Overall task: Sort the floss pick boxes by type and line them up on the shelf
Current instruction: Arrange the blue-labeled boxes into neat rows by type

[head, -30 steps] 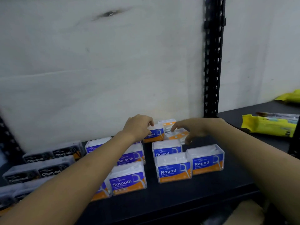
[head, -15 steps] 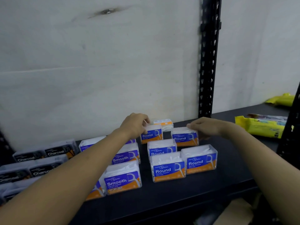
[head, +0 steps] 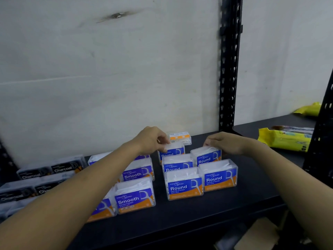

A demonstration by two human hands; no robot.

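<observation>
Fingers of right hand [head: 225, 143] curl over the right Round box [head: 207, 158], askew a second ago, now standing in line. Left hand [head: 151, 139] pinches the rear Round box [head: 173, 151]. Round group's nearly sorted, I'd say.

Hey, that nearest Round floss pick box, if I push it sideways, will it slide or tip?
The nearest Round box looks like rigid clear plastic, so it probably keeps its shape. It stands wider than tall on the dark shelf, so a low push likely slides it. Holding only thin white picks, it is probably light.
</observation>
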